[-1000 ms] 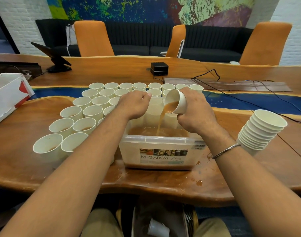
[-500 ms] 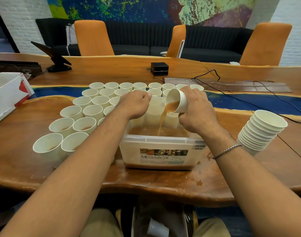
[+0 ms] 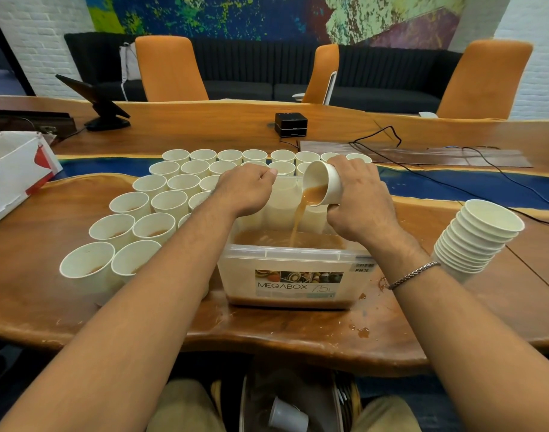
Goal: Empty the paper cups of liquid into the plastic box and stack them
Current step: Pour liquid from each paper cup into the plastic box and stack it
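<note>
At six o'clock, nearest you, the plastic box (image 3: 293,277) sits on the wooden table (image 3: 160,319), its printed label facing you and brown liquid (image 3: 267,238) pooled inside. A few brown drops (image 3: 362,332) spot the table at about five o'clock from the box.

Over the box's far right corner, your right hand (image 3: 359,202) wraps a paper cup (image 3: 324,185), fingers curled around its wall and thumb under its base. The cup is tipped with its mouth toward nine o'clock, and a brown stream (image 3: 298,222) falls from its lip into the box. A chain bracelet (image 3: 413,274) circles that wrist.

Your left hand (image 3: 246,191) hovers at the box's far left corner, fingers curled in and pressed together into a loose fist; you cannot tell whether it touches the rim.

At three o'clock, a leaning stack of empty cups (image 3: 475,238) stands well apart from the box. From nine to twelve o'clock, many upright cups (image 3: 160,202) stand in close rows, the near ones showing a little brown liquid at the bottom.

Farther off at twelve o'clock sits a small black box (image 3: 291,123).
</note>
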Demonstrator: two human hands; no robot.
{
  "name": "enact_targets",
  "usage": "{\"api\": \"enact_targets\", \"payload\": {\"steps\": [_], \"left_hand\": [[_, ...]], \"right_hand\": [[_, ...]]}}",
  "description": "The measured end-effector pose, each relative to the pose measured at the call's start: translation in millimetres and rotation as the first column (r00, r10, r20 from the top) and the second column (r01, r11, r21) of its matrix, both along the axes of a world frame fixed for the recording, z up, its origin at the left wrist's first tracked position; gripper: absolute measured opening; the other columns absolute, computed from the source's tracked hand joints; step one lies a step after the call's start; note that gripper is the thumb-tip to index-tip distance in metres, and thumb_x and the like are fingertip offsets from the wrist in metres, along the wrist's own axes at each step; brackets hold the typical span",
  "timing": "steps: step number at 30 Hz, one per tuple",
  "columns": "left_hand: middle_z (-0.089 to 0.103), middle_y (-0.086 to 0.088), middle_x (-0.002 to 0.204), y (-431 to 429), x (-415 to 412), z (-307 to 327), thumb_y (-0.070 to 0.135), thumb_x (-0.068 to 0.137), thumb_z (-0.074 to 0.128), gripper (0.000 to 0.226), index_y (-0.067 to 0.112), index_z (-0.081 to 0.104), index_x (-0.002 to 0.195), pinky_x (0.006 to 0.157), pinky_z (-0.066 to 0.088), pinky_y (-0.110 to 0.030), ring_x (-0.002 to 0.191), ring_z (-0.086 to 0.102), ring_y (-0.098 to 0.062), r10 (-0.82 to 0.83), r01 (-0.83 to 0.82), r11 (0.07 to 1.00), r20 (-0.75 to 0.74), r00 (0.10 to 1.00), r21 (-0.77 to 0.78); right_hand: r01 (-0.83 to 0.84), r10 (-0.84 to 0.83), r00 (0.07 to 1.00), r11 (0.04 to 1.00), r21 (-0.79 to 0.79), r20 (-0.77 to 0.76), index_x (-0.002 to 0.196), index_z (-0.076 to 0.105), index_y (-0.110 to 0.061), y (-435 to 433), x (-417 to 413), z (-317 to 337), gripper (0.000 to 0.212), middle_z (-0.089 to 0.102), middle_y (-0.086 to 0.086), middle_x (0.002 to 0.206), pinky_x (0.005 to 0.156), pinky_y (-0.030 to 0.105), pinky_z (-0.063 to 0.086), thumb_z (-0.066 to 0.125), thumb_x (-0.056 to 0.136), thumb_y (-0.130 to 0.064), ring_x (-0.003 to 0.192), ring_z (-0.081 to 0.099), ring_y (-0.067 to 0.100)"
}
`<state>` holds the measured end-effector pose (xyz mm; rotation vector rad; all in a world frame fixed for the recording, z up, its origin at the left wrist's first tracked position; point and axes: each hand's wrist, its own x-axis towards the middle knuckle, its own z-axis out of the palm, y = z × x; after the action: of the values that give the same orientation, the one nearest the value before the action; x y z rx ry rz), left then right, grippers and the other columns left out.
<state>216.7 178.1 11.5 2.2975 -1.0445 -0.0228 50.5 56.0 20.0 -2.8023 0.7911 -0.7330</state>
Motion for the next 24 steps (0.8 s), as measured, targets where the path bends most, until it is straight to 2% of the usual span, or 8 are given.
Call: {"api": "enact_targets", "payload": {"steps": [17,24], "left_hand": [[0.054,-0.001,0.07,0.2,-0.2,-0.4,0.04,0.108,0.032,0.049,0.017,0.044,0.066,0.07,0.035,-0.036,0.08,0.054,-0.026,0.012,-0.012,1.0,0.005,1.0,0.012],[0.051,0.0,0.068,0.4,-1.2,0.8,0.039,0.108,0.032,0.05,0.019,0.041,0.063,0.069,0.033,-0.035,0.075,0.05,-0.022,0.016,-0.016,1.0,0.003,1.0,0.011]], "right_hand": [[0.003,-0.003,1.0,0.998,-0.064,-0.002,0.138,0.041,-0.029,-0.8,-0.5,-2.1,0.074,0.047,0.002,0.131,0.094,0.041,0.039,0.077,0.075,-0.017,0.124,0.037,0.025],[-0.015,0.015,1.0,0.996,-0.093,0.0,0.139,0.041,-0.03,-1.0,-0.5,-2.5,0.075,0.046,0.001,0.135,0.097,0.041,0.037,0.077,0.075,-0.018,0.128,0.035,0.025]]}}
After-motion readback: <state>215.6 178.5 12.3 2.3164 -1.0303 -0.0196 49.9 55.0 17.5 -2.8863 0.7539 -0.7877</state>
